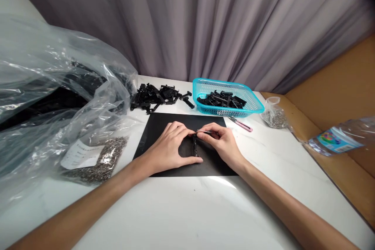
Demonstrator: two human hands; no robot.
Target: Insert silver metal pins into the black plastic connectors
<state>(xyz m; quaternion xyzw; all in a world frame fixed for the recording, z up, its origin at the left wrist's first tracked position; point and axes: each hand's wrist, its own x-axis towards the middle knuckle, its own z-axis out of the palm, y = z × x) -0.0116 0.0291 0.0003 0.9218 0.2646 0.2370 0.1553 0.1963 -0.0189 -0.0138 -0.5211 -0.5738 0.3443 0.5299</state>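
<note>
Narrow blk plastic part (195, 146) is on the blk mat (209, 168), approx. mid-mat, its length running from the far edge twd the near edge. L hand (172, 146) is over the mat's left half, fingers clamped on the part end to end: index at the far end, thumb at the near end. R hand (224, 142) is over the mat's right half, fingers pinched tog. on a thin metallic tool (206, 131), tip by the part's far end; can't tell if it touches.

Loose pile of similar blk pcs (159, 95) sits just beyond the mat's far left corner. Blue basket (227, 82) w/ more blk pcs inside stands beyond the mat's far right. Pink-handled tool (243, 126) lies just right of the mat's far right corner; small clear bag (274, 118) of tiny bits is farther right, then a plastic bottle (336, 140) on its side by cardboard (331, 82).

Left of the mat: clear bag of small metallic pcs (113, 154) w/ white label (83, 155); big clear plastic bag (88, 43) w/ dark contents behind it. White worktop (175, 215) under the mat; grey curtain (164, 19) well beyond.
</note>
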